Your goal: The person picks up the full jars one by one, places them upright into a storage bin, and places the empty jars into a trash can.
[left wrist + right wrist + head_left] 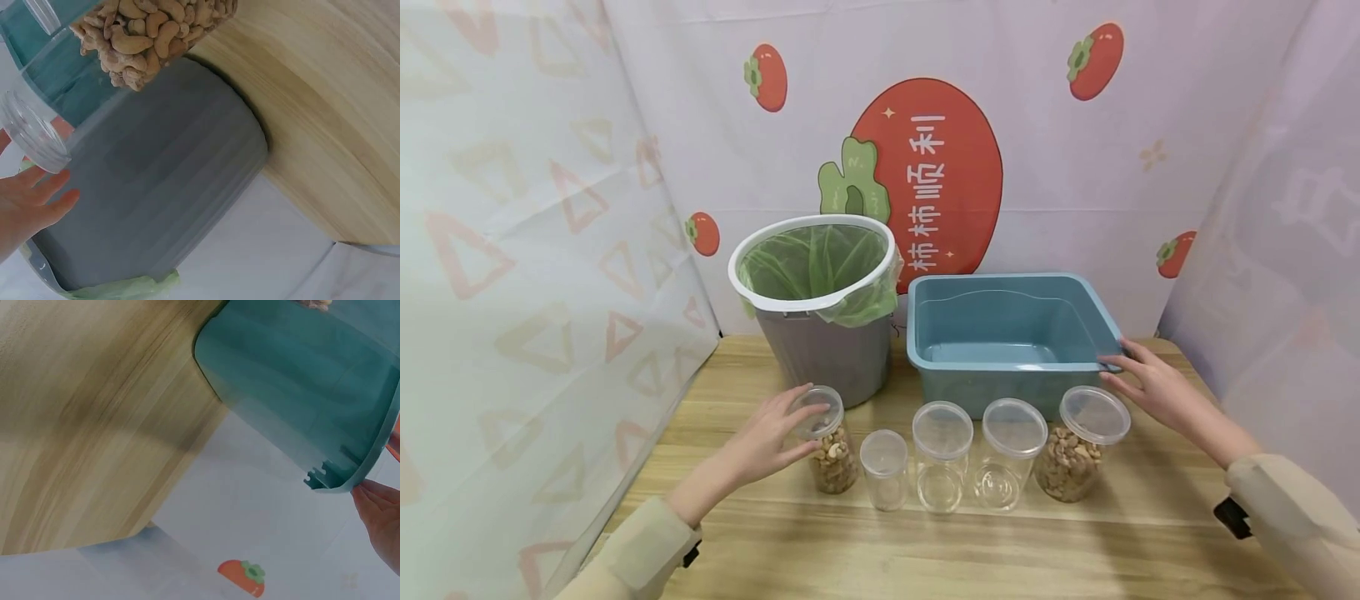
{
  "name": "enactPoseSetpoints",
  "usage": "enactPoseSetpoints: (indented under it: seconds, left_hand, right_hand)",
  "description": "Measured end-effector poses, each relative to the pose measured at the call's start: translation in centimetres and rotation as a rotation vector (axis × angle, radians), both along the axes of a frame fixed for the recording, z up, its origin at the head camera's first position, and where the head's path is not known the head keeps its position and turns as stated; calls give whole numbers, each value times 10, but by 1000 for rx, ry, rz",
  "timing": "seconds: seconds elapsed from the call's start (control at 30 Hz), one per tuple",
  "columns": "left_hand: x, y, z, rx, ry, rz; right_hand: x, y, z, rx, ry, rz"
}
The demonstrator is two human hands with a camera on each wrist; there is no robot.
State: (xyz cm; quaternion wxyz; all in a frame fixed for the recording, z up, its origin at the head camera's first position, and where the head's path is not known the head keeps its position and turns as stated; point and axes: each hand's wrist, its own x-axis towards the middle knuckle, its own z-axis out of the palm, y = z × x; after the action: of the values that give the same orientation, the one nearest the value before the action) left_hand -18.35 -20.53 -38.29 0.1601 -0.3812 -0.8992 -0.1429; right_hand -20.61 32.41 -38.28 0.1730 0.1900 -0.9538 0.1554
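My left hand (767, 433) is at the lid of a clear jar (835, 462) partly filled with cashews, its fingers spread around the lid. In the left wrist view, the fingers (47, 190) lie close beside the clear lid (34, 134); firm contact cannot be told. On the right, my right hand (1157, 387) touches the near right corner of a blue plastic tub (1015, 367), fingers extended over the rim. In the right wrist view, the fingertips (362, 494) meet the tub's rim (375, 450).
Three lidded jars without contents, a small one (886, 471) and two larger ones (942, 458) (1009, 454), stand in a row. A nut-filled jar (1078, 450) ends it on the right. Behind stands a grey bin (835, 350) with a green liner. Printed cloth (1037, 208) surrounds the wooden table (925, 558).
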Motion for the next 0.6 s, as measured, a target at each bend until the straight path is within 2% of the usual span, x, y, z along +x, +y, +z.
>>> enactPoseSetpoints:
  seconds: [0.17,0.33,0.47,0.6]
  left_hand:
    - [-4,5,-3,80,-76,18]
    - [-10,9,-11,215,-137,8]
    - [-14,10,-15,295,-149,-4]
    - [-17,10,-15,315,-121,-10]
  right_hand:
    - [-1,2,-5,4,104,11]
    - [-4,5,-10,25,232,59]
    - [-4,4,-11,14,279,68]
    - [-5,1,-12,-1,281,54]
